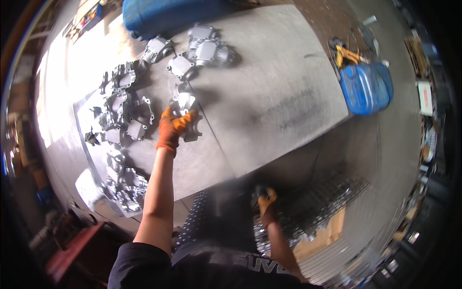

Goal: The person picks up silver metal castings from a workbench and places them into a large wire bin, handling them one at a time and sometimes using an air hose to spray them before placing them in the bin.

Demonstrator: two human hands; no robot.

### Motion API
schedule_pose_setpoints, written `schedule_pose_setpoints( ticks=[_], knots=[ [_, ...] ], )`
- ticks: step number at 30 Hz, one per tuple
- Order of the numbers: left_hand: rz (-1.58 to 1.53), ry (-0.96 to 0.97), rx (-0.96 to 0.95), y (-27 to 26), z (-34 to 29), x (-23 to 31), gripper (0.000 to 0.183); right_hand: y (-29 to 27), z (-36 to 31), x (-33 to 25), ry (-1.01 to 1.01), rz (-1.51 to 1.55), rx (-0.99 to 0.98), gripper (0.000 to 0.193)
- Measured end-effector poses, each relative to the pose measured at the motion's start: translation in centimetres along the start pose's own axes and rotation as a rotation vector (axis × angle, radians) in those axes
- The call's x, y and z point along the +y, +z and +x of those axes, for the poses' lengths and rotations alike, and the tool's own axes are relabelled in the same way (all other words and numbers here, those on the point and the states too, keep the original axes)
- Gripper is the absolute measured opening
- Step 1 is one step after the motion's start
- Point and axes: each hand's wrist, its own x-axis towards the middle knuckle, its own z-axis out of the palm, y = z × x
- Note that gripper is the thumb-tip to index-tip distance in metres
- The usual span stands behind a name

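Note:
My left hand, in an orange glove, reaches out over the grey metal table. Its fingers are closed on a silvery metal casting that stands on the table; a curved, cut-out edge of metal shows just beside the palm. Down below the table's near edge is my right hand, in an orange-yellow glove. It is curled round a small dark object, too blurred and shadowed to name.
Several similar castings crowd the table's left side, with a group of housings at the far middle. Beyond lies a blue drum. A blue jerrycan stands past the right edge. A wire-mesh crate is at lower right.

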Motion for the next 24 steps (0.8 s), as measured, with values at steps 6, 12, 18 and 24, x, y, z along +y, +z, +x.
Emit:
schedule_pose_setpoints(
  ticks=[6,12,18,24],
  knots=[
    [0.369,0.165,-0.395,0.5,-11.0,5.9,0.067,0.7,7.6,-1.4,0.371,1.288,-0.488,0.041],
    [-0.640,-0.712,-0.458,6.3,-21.9,6.3,0.063,0.7,6.9,-4.5,0.178,1.534,-0.608,0.061],
    [-0.002,-0.326,-0.680,11.9,-21.9,4.6,0.048,-6.5,6.3,-2.8,-0.368,1.637,-0.452,0.053],
    [-0.393,-0.606,-0.668,23.8,-22.4,4.8,0.054,-15.2,-0.2,-0.3,-0.702,1.440,-0.130,0.047]
  ],
)
